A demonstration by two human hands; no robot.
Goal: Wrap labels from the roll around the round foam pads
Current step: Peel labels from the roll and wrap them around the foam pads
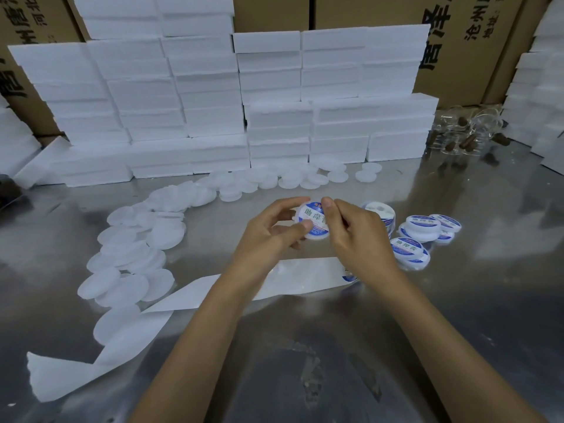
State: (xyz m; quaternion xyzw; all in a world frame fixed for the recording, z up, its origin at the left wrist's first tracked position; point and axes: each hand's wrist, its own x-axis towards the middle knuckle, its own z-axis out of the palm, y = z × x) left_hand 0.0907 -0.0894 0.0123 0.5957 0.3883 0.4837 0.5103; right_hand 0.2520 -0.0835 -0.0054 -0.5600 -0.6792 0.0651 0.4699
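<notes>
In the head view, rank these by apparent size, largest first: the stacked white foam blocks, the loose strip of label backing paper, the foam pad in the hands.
1. Stacked white foam blocks, across the back.
2. Strip of label backing paper, though it lies nearer the camera.
3. Foam pad, held by left hand and right hand.

Left hand [268, 236] bare, right hand [357, 236] bare, forearms uncovered, short fingernails

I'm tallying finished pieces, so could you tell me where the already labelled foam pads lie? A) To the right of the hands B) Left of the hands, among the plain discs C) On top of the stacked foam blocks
A: the labelled foam pads lie in a cluster on the metal table, right of the right hand.
</notes>
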